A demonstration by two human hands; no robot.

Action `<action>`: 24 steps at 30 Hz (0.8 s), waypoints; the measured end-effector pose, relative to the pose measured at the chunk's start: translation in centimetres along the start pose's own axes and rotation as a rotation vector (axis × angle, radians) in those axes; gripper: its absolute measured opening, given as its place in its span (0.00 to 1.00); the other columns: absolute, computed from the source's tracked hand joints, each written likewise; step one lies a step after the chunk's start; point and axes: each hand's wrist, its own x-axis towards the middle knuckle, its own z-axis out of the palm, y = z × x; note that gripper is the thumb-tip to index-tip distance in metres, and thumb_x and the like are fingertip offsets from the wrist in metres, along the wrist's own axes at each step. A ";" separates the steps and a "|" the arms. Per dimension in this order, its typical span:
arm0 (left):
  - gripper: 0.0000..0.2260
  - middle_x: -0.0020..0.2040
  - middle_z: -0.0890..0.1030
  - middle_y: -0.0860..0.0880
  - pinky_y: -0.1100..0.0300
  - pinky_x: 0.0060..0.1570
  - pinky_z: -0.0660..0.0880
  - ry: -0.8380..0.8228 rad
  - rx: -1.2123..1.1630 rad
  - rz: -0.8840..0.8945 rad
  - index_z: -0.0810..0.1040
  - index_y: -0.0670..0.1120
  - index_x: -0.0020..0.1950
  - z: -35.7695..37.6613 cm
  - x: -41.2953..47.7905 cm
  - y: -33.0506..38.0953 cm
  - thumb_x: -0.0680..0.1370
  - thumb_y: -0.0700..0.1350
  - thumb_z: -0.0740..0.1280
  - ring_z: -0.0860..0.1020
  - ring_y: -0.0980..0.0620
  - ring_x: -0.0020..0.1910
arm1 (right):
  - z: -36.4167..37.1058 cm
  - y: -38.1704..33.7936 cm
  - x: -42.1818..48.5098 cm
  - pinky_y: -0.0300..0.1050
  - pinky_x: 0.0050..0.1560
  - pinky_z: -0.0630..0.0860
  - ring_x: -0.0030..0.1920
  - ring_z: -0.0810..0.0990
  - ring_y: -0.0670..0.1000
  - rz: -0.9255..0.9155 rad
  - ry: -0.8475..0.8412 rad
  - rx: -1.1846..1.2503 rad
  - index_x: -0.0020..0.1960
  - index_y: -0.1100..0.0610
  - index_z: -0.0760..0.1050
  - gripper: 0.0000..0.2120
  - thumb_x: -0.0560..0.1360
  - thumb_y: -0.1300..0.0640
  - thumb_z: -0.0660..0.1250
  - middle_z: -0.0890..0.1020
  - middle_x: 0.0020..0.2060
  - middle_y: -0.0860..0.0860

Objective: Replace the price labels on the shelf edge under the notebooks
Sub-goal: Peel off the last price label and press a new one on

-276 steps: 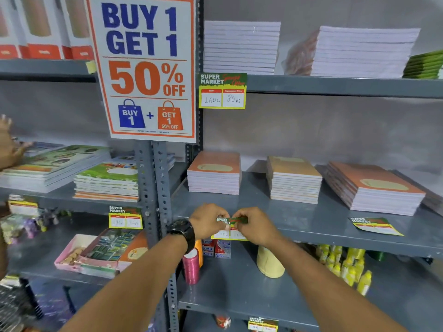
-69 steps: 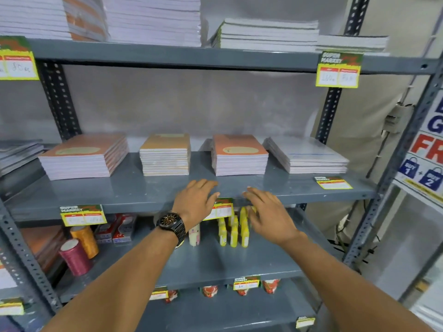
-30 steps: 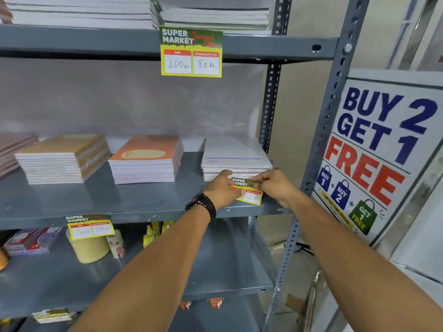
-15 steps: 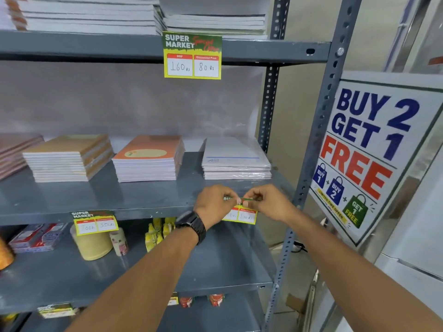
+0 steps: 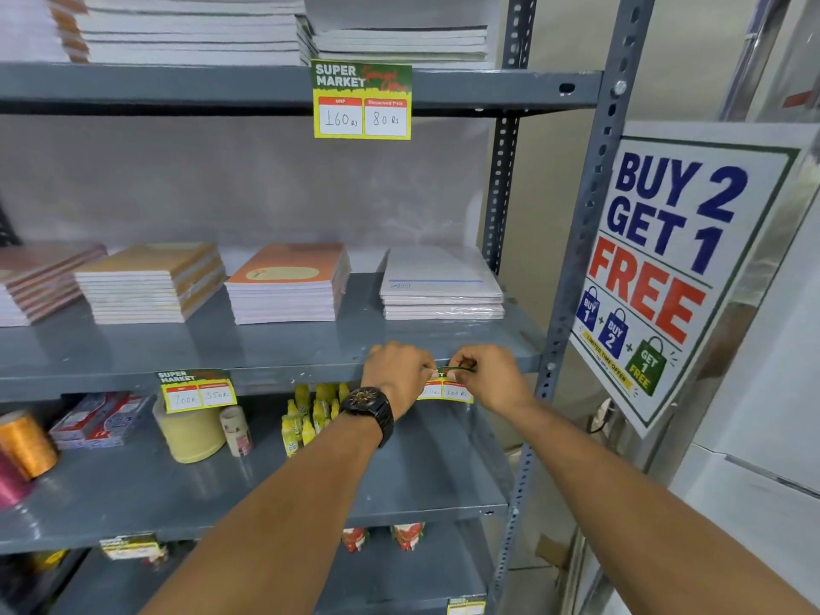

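Label [image 5: 446, 389] has come down off the shelf top since a second ago and now hangs on the shelf edge [image 5: 284, 377], below the white notebooks [image 5: 441, 284]. My left hand [image 5: 397, 370] and right hand [image 5: 490, 375] each pinch its top corners, pressing it on. Judgement: this end position is nearly done. Second label [image 5: 197, 390] sits fixed further left. Upright [image 5: 577, 277] and sign [image 5: 665, 268] crowd my right hand; nothing blocks the edge.
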 end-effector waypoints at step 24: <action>0.08 0.51 0.80 0.50 0.51 0.52 0.70 0.026 0.149 0.181 0.78 0.50 0.52 0.0 0.5 -0.7 0.78 0.52 0.64 0.74 0.45 0.53 | 1.3 1.6 -1.3 0.55 0.43 0.74 0.41 0.75 0.57 -0.388 0.250 -0.463 0.44 0.56 0.74 0.04 0.72 0.61 0.70 0.77 0.41 0.52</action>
